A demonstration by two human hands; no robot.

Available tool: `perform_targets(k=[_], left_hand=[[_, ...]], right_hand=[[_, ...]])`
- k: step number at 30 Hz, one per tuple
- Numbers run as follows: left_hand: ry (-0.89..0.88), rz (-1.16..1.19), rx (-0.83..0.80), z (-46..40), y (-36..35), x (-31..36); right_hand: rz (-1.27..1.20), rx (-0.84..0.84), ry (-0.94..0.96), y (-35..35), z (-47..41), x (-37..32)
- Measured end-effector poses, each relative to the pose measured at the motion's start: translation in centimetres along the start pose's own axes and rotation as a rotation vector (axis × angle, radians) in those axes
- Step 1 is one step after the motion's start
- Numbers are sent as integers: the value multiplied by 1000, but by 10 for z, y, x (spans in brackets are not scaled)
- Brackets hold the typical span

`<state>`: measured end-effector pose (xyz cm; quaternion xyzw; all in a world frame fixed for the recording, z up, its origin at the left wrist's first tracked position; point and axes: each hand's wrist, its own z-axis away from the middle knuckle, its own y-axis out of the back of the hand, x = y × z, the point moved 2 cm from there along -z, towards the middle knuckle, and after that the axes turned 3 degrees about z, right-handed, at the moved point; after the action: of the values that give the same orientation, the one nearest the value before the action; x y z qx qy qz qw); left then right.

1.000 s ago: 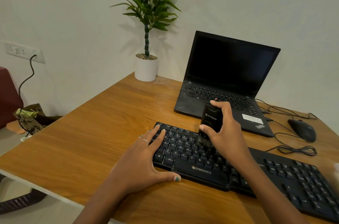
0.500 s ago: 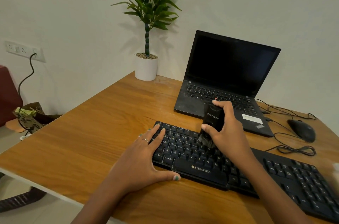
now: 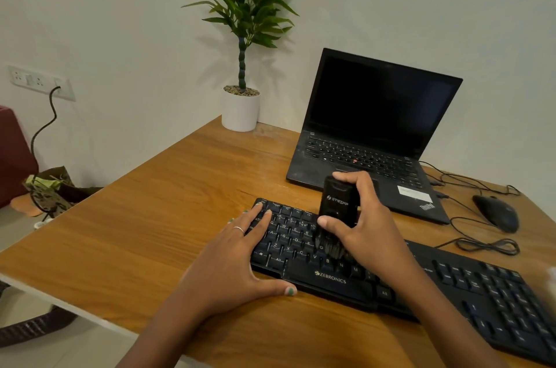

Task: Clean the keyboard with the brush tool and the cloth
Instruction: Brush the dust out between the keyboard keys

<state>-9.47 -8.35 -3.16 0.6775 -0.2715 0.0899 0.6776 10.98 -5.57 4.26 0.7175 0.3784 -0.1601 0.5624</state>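
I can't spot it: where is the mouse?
In the head view, the mouse sits far right on the desk, beside the laptop.

One keyboard (image 3: 421, 277), one brush tool (image 3: 335, 208), one laptop (image 3: 370, 138), one mouse (image 3: 496, 212), one potted plant (image 3: 240, 108), two hands.

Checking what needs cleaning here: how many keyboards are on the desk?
2: the external keyboard under both hands at the front, and the laptop keyboard behind it.

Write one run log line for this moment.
right hand: holds brush tool | bristles on keyboard | left hand: flat, steadying keyboard
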Motion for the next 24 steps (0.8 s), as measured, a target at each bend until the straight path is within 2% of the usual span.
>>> perform_targets(k=[3,7,12,15,20,24], left_hand=[[3,-3,-2,0,0,0],[-3,-6,-3,0,0,1],[9,0,-5,0,0,1],[-1,-2,-3,-1,-1,0],[-7,-12,11,-1,0,0],[-4,-9,6,0,1,2]], right_hand=[[121,120,30,-1,0,4],[61,0,43,-5,3,-4],[121,122,46,-2,0,3],[36,9,44,-5,4,-3],[99,77,56,-4,-2,1],[-19,-23,37,-5,-2,-4]])
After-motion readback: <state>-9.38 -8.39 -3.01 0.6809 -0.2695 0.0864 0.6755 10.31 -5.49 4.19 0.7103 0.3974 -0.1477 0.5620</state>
